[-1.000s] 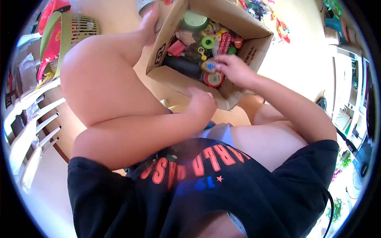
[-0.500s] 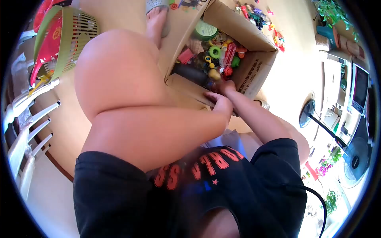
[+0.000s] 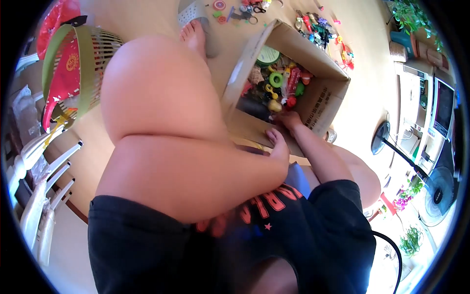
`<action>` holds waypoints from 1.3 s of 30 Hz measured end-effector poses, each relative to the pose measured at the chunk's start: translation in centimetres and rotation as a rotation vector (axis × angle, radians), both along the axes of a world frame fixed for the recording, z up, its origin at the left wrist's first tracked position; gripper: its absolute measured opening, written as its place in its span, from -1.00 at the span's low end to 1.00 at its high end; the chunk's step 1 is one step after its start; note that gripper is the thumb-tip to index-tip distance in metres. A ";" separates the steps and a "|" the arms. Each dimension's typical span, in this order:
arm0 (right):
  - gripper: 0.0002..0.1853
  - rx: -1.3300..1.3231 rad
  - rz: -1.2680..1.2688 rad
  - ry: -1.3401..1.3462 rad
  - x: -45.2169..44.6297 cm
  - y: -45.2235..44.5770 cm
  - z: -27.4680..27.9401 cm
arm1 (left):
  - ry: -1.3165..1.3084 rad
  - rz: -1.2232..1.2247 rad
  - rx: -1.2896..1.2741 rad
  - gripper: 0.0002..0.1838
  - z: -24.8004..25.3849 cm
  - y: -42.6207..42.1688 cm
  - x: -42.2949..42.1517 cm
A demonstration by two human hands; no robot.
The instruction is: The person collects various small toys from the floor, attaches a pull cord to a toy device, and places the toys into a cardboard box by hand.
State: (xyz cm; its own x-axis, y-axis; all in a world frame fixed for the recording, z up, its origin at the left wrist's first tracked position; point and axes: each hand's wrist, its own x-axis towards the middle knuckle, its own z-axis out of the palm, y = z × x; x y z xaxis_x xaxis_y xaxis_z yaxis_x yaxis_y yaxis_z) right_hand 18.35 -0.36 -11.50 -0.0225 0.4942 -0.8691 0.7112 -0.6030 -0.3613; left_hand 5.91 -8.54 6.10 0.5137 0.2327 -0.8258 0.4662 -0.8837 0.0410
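Note:
A cardboard box (image 3: 338, 88) full of small toys stands on the floor in front of me. My right hand (image 3: 290, 119) is inside it by the near wall, fingers curled downward; whatever they hold is too small and shaded to name. Just beyond those fingers are a tan round toy (image 3: 274, 106), a red toy (image 3: 291, 102) and a dark rounded object (image 3: 253, 109). My left hand (image 3: 278, 142) is at the box's near flap (image 3: 249, 132), fingers apart and nothing visible in them. Deeper in lie a green ring (image 3: 276, 80) and a round green-rimmed lid (image 3: 268, 56).
Small toys lie in piles (image 3: 316, 27) beyond the box, with more loose pieces (image 3: 245, 12) to their left. A green basket (image 3: 88, 68) with red packaging stands at left beside white chair legs (image 3: 41, 196). Fans (image 3: 438, 196) stand at right. My bent leg (image 3: 161, 88) is left of the box.
The view has shifted, so the box appears farther right and lower. My left hand has drawn back slightly from the box edge, its fingers more raised. My right hand stays inside the box.

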 end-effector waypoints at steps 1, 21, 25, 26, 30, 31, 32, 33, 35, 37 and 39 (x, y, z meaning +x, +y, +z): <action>-0.69 -0.007 0.039 0.010 -0.1 0.3 0.5 | 0.039 -0.069 -0.021 -0.62 0.8 0.3 -0.5; -0.63 0.519 0.443 0.153 -26.3 17.3 22.5 | -0.128 -0.113 -0.133 -0.56 1.9 4.0 -9.8; -0.73 0.384 0.534 0.115 -31.0 23.3 15.2 | -0.167 -0.012 -0.235 -0.56 2.1 5.1 -12.9; -0.75 0.265 0.499 0.111 -32.4 24.9 13.7 | -0.174 0.002 -0.252 -0.56 2.1 5.4 -13.5; -0.75 0.438 0.103 0.259 -35.5 28.4 4.0 | -0.194 0.044 -0.302 -0.56 1.9 6.4 -15.7; -0.72 0.570 0.082 0.173 -35.8 28.6 1.0 | -0.197 0.056 -0.314 -0.56 1.8 6.7 -16.2; -0.68 0.699 0.060 0.088 -36.0 28.2 -1.7 | -0.200 0.064 -0.326 -0.56 1.7 7.0 -16.7; -0.63 0.720 0.115 0.028 -35.8 27.3 -4.3 | -0.204 0.072 -0.342 -0.56 1.7 7.3 -17.1; -0.51 0.779 0.230 -0.087 -35.7 26.6 -7.9 | -0.210 0.085 -0.361 -0.56 1.5 7.9 -17.9; -0.31 0.742 0.172 -0.130 -36.1 24.2 -8.0 | -0.216 0.101 -0.373 -0.56 1.5 8.5 -18.5; -0.27 0.818 0.285 -0.188 -36.5 22.8 -9.5 | -0.217 0.104 -0.392 -0.56 1.6 8.8 -19.0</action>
